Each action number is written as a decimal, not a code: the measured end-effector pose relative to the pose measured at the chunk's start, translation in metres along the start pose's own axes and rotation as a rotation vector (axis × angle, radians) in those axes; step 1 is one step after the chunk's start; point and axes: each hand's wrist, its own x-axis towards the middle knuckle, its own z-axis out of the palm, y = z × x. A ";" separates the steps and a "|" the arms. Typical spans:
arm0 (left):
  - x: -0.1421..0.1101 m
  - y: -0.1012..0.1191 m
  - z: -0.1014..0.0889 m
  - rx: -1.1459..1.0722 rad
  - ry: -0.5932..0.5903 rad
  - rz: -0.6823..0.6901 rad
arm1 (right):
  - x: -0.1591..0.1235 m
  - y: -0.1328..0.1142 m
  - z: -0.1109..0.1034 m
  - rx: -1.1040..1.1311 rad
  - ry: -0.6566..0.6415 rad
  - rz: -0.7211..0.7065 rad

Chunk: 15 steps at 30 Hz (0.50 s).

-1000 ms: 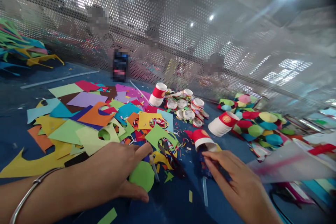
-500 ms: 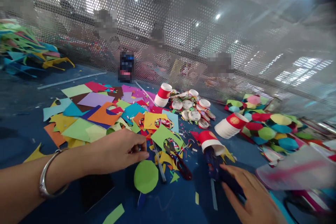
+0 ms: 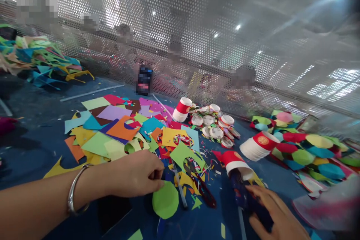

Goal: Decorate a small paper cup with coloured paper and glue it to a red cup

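A light green paper circle (image 3: 165,204) is held at its upper left edge by my left hand (image 3: 140,174), thumb and bent fingers pinched together. My right hand (image 3: 274,213) grips a dark blue glue gun (image 3: 242,195), its front end inside the mouth of a tipped red and white paper cup (image 3: 239,165). Scissors with dark red handles (image 3: 206,195) lie between my hands, their blades partly covered by a cut green sheet (image 3: 184,154). A clear stick (image 3: 180,185) lies close to the circle.
Cut coloured sheets (image 3: 120,125) cover the middle. Behind stand stacked cups (image 3: 182,108) and a pile of round cup bottoms (image 3: 215,132). Another cup stack (image 3: 258,145) and coloured paper rounds (image 3: 312,146) are at the right. A phone (image 3: 144,80) leans against a perforated screen (image 3: 168,18).
My view has turned slightly, so the scene sits lower and further right. My left thumb now meets the green circle's edge. My right hand stays at the glue gun.
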 end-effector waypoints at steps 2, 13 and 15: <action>0.000 0.000 0.000 0.006 0.003 0.021 | 0.000 0.001 0.000 -0.005 0.019 0.001; 0.005 -0.014 -0.011 -0.108 -0.136 -0.047 | -0.006 -0.007 -0.012 0.050 0.045 0.096; 0.005 -0.017 -0.013 -0.081 -0.110 -0.027 | -0.011 -0.005 -0.014 0.065 0.044 0.091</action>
